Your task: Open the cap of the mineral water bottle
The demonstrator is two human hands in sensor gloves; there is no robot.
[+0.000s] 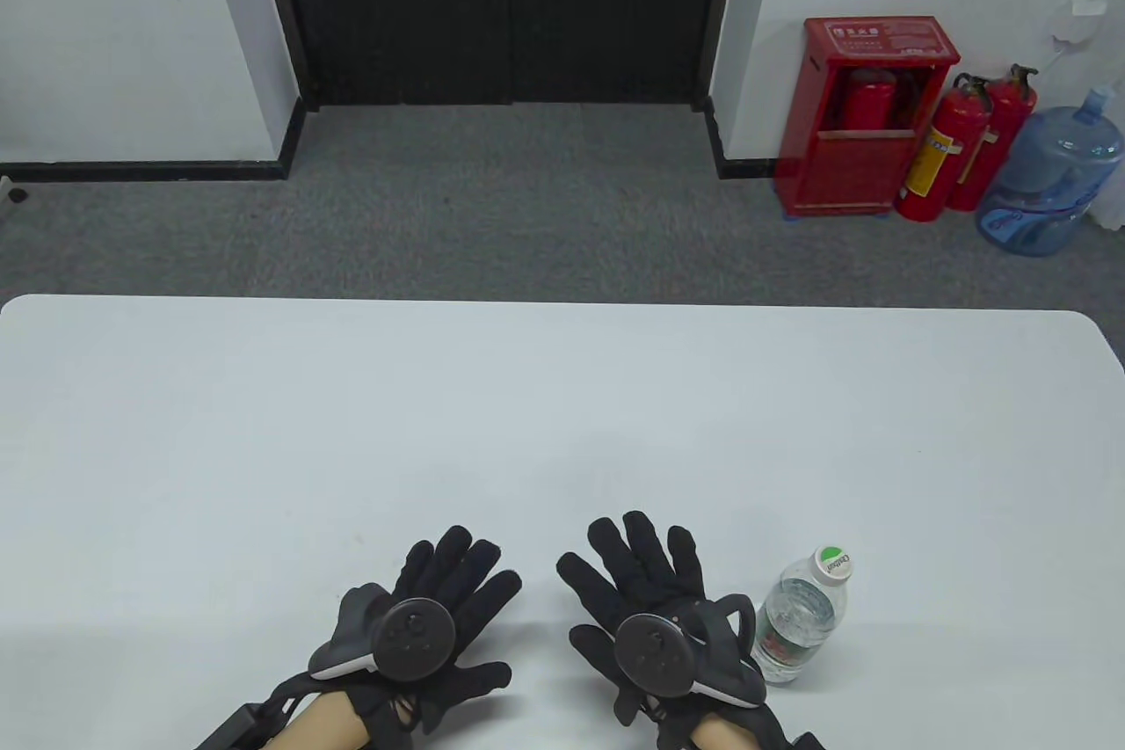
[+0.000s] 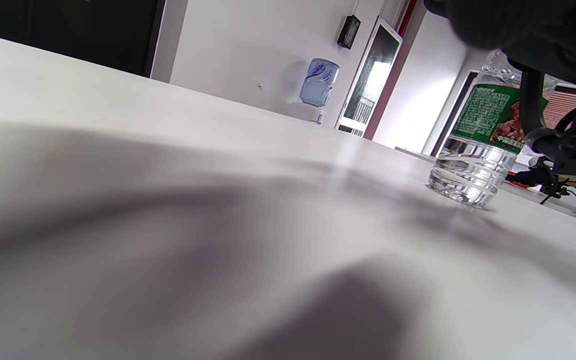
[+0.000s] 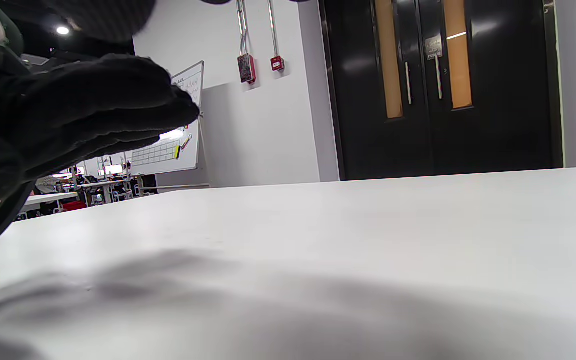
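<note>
Hands are lying flat and spread on the white bench (image 1: 562, 398), palms down, near its front edge: the left hand (image 1: 431, 618) and the right hand (image 1: 650, 609) side by side, each grip released and holding nothing. Standing upright just beside the right hand, on its outer side, is the mineral water bottle (image 1: 802, 620), clear plastic with a green label, its white cap (image 1: 830, 565) with a green top seemingly on and untouched. In the left wrist view the bottle (image 2: 473, 165) is showing its ribbed base planted on the bench, water filling it at least to the label.

Judging from this, the task is only starting, and the step in hand is reaching for the bottle. Doing it well probably means splitting the work: one hand wrapping the body around or below the label to keep it from turning, the other pinching the cap from above with thumb and fingers. The bottle is looking thin-walled and fairly full, so a hard squeeze may be pushing water out once the seal breaks; a firm but modest hold low down seems wiser. Keeping the base on the bench while twisting should be steadying it, and the nearer right hand is well placed to take it first.
</note>
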